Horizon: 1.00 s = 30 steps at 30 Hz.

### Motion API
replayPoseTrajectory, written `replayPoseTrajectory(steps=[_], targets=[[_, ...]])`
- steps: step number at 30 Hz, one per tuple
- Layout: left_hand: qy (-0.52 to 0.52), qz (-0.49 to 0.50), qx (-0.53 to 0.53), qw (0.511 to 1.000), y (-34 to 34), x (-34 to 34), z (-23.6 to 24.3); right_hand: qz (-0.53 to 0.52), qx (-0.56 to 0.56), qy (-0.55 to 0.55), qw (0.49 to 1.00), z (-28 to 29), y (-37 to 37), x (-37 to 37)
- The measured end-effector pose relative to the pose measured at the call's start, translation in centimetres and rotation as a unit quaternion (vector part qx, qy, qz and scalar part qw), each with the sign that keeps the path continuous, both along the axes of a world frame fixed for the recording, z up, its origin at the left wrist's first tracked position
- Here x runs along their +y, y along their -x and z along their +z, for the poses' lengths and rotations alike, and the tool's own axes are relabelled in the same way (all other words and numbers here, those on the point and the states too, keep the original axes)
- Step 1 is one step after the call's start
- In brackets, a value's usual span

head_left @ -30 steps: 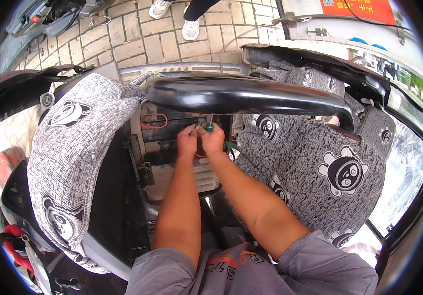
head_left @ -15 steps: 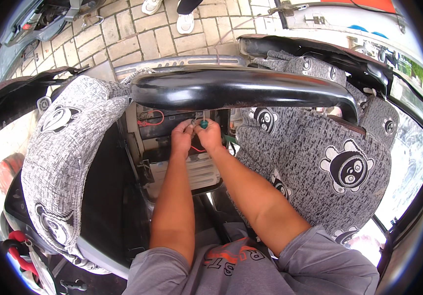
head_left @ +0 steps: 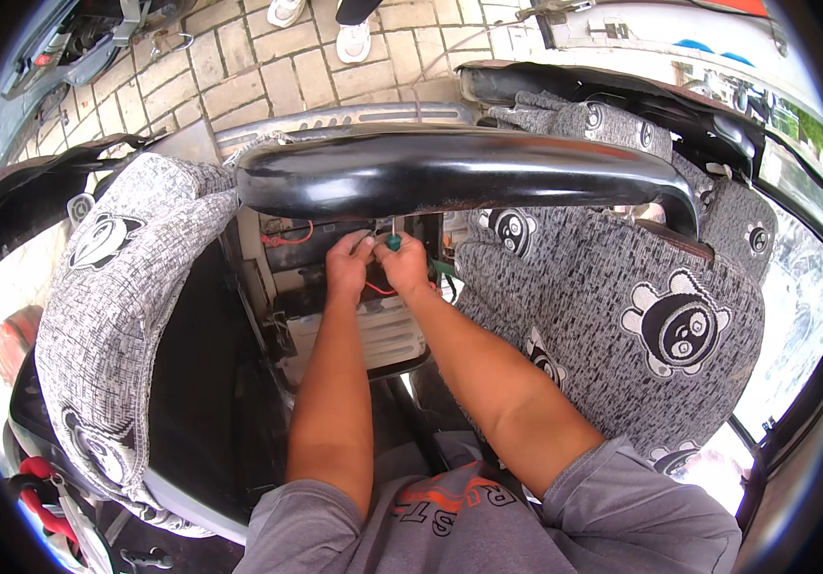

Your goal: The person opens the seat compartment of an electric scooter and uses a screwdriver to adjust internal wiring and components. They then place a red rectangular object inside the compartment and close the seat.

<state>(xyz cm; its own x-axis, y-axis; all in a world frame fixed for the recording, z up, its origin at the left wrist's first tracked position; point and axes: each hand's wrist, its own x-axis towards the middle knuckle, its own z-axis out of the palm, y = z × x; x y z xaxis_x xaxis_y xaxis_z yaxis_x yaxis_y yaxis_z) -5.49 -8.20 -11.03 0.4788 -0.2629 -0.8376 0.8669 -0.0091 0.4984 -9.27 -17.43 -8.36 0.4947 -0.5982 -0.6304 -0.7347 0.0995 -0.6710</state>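
Observation:
Both my arms reach forward into an open compartment between two fabric-covered seats. My right hand is closed round the green handle of a screwdriver, whose thin shaft points away from me. Right beside it, my left hand has thumb and fingers pinched together; what lies between them is too small to make out. A red wire runs below the hands, and another red wire loops to their left by dark, box-like blocks. A green strap hangs to the right.
A thick black padded bar spans just beyond my hands. Grey patterned seat covers flank the compartment, with a second cover at left. Farther off lie paving bricks and a person's white shoes. Red-handled tools sit at lower left.
The view has shifted slightly. Both hands stay close together in the same spot, the right still holding the screwdriver.

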Motion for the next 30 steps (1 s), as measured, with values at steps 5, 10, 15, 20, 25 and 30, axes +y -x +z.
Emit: replayPoseTrajectory(steps=[5,10,15,20,25,30], targets=[[-0.05,-0.084,-0.134,0.986,0.4,-0.1,-0.8,0.01,0.01,-0.007,1.0,-0.2,0.0,0.0],[-0.041,-0.099,-0.133,0.985,0.0,0.2,-0.3,-0.067,0.019,-0.082,0.994,-0.1,-0.5,-0.1],[-0.026,-0.076,-0.117,0.99,0.2,0.3,-0.8,-0.022,0.017,-0.048,0.998,0.2,-0.8,-0.3],[0.003,-0.036,-0.042,0.998,-0.8,0.0,0.7,0.09,0.041,0.069,0.993,1.1,-1.5,-0.4],[0.015,-0.053,0.007,0.998,-1.1,0.4,0.9,0.119,0.042,0.086,0.988,1.6,-1.6,-0.6],[0.004,-0.107,0.004,0.994,-1.6,0.3,0.9,0.117,0.056,0.077,0.989,1.7,-1.3,-1.0]])
